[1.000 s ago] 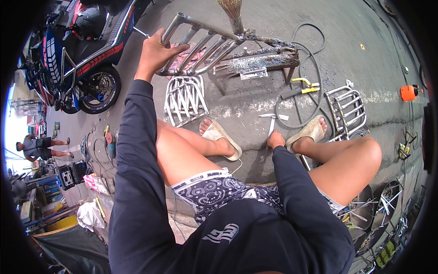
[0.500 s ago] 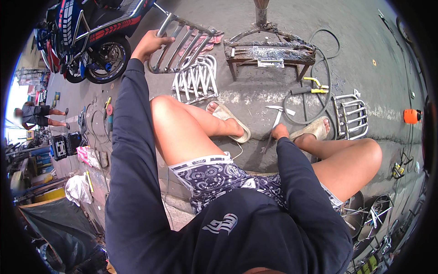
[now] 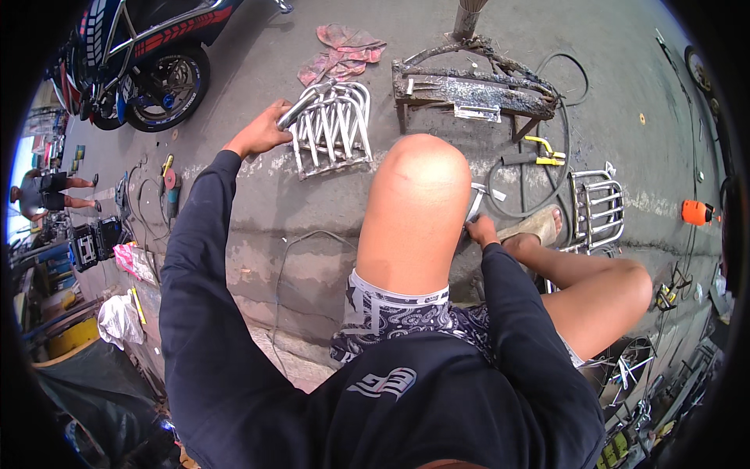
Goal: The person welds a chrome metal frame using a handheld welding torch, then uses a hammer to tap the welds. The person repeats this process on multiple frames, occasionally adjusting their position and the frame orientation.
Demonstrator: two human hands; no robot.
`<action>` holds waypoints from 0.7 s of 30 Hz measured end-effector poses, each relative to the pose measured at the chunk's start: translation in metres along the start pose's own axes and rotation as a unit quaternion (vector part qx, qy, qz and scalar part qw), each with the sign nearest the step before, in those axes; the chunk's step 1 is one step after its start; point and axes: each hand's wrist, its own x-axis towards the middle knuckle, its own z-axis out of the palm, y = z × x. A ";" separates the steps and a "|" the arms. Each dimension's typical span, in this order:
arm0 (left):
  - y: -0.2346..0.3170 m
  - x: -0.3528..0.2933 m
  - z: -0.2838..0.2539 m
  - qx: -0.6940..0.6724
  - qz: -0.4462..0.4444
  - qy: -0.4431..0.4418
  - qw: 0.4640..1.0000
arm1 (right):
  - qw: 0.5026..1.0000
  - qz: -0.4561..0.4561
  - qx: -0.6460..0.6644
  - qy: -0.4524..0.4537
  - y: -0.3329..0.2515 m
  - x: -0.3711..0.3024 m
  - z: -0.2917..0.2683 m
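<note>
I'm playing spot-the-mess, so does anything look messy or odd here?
Yes. Just beyond the metal racks, a reddish cloth lies crumpled on the ground, not folded. The low stand looks odd too: its top is rough and crusted.

Silver racks (image 3: 334, 129), reddish cloth (image 3: 342, 51) (patterned, it seems).

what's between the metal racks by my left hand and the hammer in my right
In the head view, your raised left knee stands between the metal racks and the hammer.
</note>
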 end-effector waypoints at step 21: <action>-0.128 0.073 0.121 0.242 -0.063 -0.107 0.962 | 0.993 0.059 0.095 0.028 0.009 -0.058 -0.008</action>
